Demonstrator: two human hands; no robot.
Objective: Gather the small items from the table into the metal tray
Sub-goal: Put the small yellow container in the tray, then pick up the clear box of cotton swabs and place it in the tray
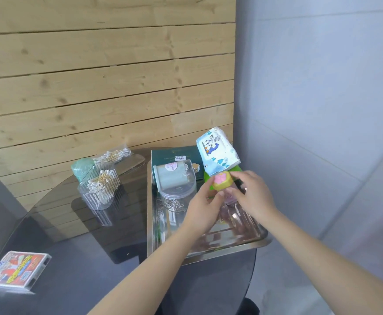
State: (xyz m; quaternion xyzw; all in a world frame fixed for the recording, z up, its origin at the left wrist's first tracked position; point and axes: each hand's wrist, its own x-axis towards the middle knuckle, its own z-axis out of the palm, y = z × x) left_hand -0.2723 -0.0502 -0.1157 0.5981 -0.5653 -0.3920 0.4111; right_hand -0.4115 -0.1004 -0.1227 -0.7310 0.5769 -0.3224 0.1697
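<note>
A metal tray (226, 245) lies at the right side of the dark glass table. Inside it are a clear jar of paper clips (175, 197), a pale blue roll holder (171, 173), a dark green box (174, 155) and a tissue pack with a penguin print (217, 153) leaning at the back. Above the tray, my left hand (205, 209) and my right hand (252, 194) both hold a small yellow block with a pink top (221, 181). What lies under my hands is hidden.
On the table to the left of the tray stand a clear holder of cotton swabs (100, 188), a green spool (81, 168) and a bag of cotton swabs (114, 154). A card box (15, 270) lies at the near left edge. A wooden slat wall stands behind.
</note>
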